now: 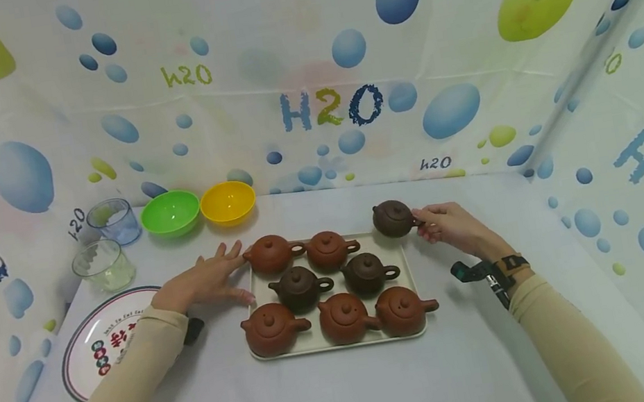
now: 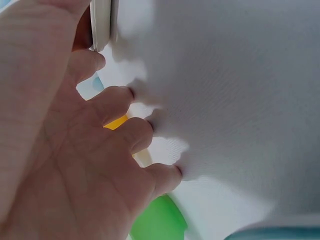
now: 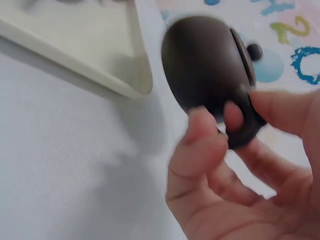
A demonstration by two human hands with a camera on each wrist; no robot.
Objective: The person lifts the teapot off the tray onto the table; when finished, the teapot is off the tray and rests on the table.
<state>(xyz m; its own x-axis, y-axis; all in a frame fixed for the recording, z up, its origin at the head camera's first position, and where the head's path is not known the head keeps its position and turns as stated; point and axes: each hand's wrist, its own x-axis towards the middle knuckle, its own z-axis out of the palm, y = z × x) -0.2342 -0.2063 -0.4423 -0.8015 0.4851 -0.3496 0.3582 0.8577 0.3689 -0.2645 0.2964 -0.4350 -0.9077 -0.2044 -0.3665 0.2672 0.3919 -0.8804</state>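
Observation:
A cream tray (image 1: 410, 270) holds several clay teapots, reddish and dark brown. My right hand (image 1: 451, 224) pinches the handle of a dark brown teapot (image 1: 392, 218) (image 3: 205, 65) and holds it just above the tray's far right corner (image 3: 135, 82). My left hand (image 1: 208, 279) (image 2: 90, 145) lies flat on the white tablecloth with fingers spread, touching the tray's left edge (image 2: 101, 22) beside a reddish teapot (image 1: 270, 253).
A green bowl (image 1: 170, 213) and a yellow bowl (image 1: 227, 202) stand at the back left, with two clear cups (image 1: 103, 264) beside them. A printed round plate (image 1: 105, 339) lies under my left forearm. Patterned curtain walls enclose the table.

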